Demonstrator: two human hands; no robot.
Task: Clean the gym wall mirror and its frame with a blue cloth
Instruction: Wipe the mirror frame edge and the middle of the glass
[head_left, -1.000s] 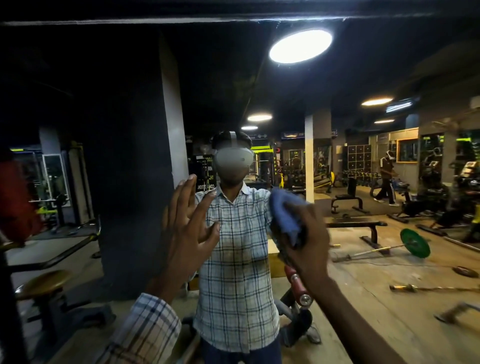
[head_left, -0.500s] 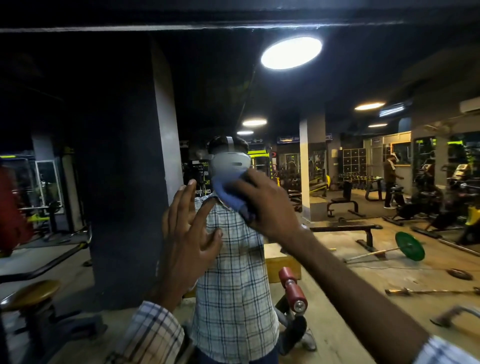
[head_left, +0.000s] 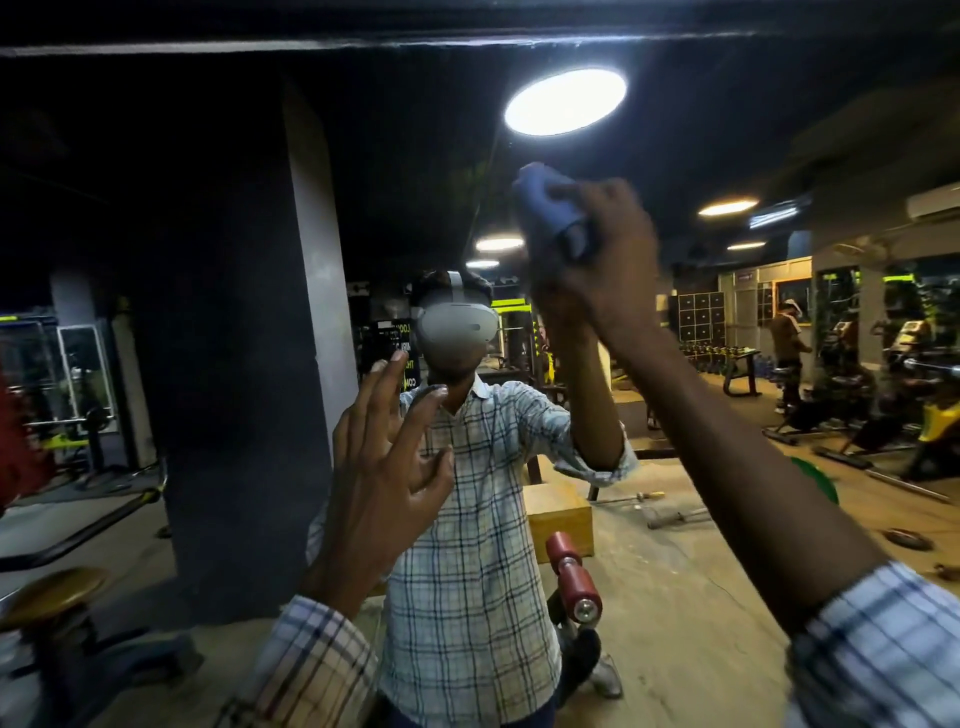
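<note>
The wall mirror (head_left: 218, 332) fills nearly the whole view and reflects the gym and me in a checked shirt. Its dark frame (head_left: 467, 39) runs along the top. My right hand (head_left: 597, 254) is raised high right of centre, fingers curled round a bunched blue cloth (head_left: 548, 208) held against the glass. My left hand (head_left: 389, 462) is lower, in the middle, fingers spread and straight, fingertips at or very near the mirror; I cannot tell whether they touch. It holds nothing.
Everything else is reflection: a dark pillar (head_left: 311, 291), a round ceiling lamp (head_left: 566, 101), a bench with red roller pads (head_left: 574, 582), a wooden box (head_left: 558, 512), a round stool (head_left: 52, 592) at lower left, bars and plates on the floor, another person (head_left: 784, 343) far right.
My right hand has swept the blue cloth from mid-height left across the glass, then up and right to well above head level. The left hand stayed roughly in place with fingers spread.
</note>
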